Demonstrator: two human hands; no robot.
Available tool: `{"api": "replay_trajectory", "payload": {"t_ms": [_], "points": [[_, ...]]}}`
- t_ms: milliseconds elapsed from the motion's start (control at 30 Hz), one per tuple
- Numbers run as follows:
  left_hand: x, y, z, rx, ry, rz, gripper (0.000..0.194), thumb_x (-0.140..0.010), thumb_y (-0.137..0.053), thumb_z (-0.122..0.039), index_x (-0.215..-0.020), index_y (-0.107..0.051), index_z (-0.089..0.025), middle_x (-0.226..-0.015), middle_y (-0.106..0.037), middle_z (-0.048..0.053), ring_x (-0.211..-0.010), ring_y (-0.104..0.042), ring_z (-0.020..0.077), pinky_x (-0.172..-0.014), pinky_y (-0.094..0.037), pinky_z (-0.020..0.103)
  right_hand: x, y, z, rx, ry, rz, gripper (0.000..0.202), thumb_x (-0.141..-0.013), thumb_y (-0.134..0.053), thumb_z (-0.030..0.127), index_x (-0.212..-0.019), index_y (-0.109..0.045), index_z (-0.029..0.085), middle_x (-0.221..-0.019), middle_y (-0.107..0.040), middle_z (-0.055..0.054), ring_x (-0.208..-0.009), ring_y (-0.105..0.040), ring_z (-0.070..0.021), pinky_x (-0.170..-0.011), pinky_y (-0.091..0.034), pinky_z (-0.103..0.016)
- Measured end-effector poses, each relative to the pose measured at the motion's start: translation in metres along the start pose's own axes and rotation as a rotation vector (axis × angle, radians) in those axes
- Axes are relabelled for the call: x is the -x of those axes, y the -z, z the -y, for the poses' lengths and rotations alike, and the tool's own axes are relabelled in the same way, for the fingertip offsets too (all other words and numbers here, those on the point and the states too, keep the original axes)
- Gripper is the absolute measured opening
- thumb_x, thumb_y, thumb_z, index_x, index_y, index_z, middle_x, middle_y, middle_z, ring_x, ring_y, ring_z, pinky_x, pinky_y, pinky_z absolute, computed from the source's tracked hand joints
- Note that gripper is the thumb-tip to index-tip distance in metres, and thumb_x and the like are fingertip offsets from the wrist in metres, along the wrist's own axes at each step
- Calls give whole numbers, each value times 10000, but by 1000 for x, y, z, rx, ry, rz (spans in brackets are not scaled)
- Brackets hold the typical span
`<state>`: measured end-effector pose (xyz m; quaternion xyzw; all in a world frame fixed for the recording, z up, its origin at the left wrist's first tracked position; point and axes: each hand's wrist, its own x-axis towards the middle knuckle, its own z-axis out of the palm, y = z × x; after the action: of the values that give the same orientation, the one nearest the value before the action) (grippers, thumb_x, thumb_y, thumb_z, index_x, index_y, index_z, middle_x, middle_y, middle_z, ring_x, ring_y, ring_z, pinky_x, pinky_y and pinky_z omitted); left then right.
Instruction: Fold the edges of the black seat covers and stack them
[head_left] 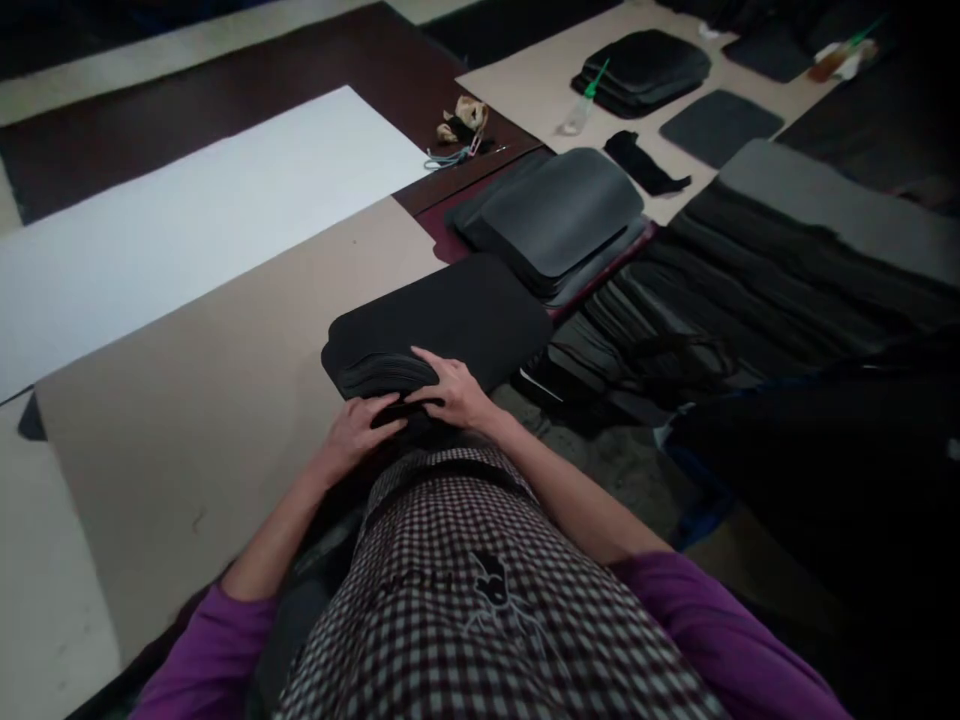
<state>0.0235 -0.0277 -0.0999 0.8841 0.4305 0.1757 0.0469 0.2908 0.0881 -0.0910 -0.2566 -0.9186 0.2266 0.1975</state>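
A stack of black sheets with rounded corners lies at the table's near edge, close to my apron. My left hand is at the near left corner of the stack, its fingers closed on the edges of the black sheets. Beside it, my right hand has its thumb and fingers on the same near edge, gripping the layers, with the index finger resting on top. The layers look fanned and bent up between both hands. Some fingertips are hidden among the dark edges.
Behind the stack is a pile of glossy black sheets. Farther back are a bottle with a green nozzle, a black cloth and another black pile. White paper covers the left; dark stacked material stands right.
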Motion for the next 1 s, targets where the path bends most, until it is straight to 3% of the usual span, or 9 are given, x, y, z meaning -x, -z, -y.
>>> {"api": "replay_trajectory", "payload": {"t_ms": [167,267,333,533,633,733,800,900,1000], "points": [[-9,2,-2,14,29,-61,161,-1007,-531,-216,-1099,-660,-190,-1448,-610,125,-1268,-578,275,-993,-508,476,1,1,0,-4,0,-8,376,-866,-695,164,-1173,-763,372,-1733,-130,-27,-1453,-409,-340,-1127,-328,-586],[-16,3,-1,9,31,-116,123,-1001,-548,-223,-1058,-645,-173,-1347,-670,128,-1176,-627,264,-926,-534,435,2,6,1,-18,25,12,343,-876,-756,315,-1215,-746,371,-1735,-111,-58,-1479,-374,-352,-1135,-315,-600],[-19,4,0,0,30,-111,120,-1000,-555,-229,-1059,-640,-168,-1329,-677,131,-1143,-637,264,-898,-537,425,4,8,2,-20,47,32,430,-835,-809,415,-1254,-727,361,-1737,-92,-84,-1503,-330,-374,-1142,-301,-618],[-11,-1,0,-2,58,-98,229,-1008,-540,-239,-1217,-622,-195,-1352,-650,133,-1187,-617,265,-931,-537,428,5,5,4,20,17,17,475,-839,-714,125,-1240,-729,378,-1737,-122,-47,-1446,-422,-346,-1144,-301,-614],[-3,-1,0,-23,33,-49,436,-995,-577,-251,-1426,-538,-305,-1522,-517,124,-1292,-557,277,-1007,-518,459,4,2,3,7,10,7,471,-841,-676,109,-1228,-738,369,-1732,-148,-38,-1444,-422,-349,-1141,-311,-605],[1,-1,1,-26,-33,17,502,-998,-564,-211,-1477,-495,-341,-1616,-421,118,-1370,-501,298,-1057,-485,500,2,1,2,8,14,9,441,-845,-677,122,-1210,-746,359,-1725,-173,-41,-1439,-426,-344,-1136,-320,-597],[-1,-1,1,3,-32,5,468,-1009,-529,-194,-1467,-498,-289,-1579,-486,120,-1352,-521,293,-1060,-481,504,2,1,2,16,15,8,428,-848,-683,127,-1201,-749,359,-1721,-188,-42,-1435,-431,-332,-1138,-322,-592],[-7,-2,1,56,84,-46,453,-1026,-496,-214,-1477,-474,-241,-1442,-626,105,-1243,-605,253,-1010,-520,450,1,1,2,14,11,10,401,-865,-704,166,-1206,-747,373,-1720,-188,-44,-1426,-443,-319,-1142,-314,-589],[-14,1,0,56,102,-86,427,-1017,-523,-226,-1443,-501,-205,-1372,-672,108,-1188,-638,249,-969,-540,424,2,4,1,-14,30,18,355,-865,-770,322,-1216,-747,367,-1724,-166,-67,-1437,-427,-340,-1145,-301,-603]]}}
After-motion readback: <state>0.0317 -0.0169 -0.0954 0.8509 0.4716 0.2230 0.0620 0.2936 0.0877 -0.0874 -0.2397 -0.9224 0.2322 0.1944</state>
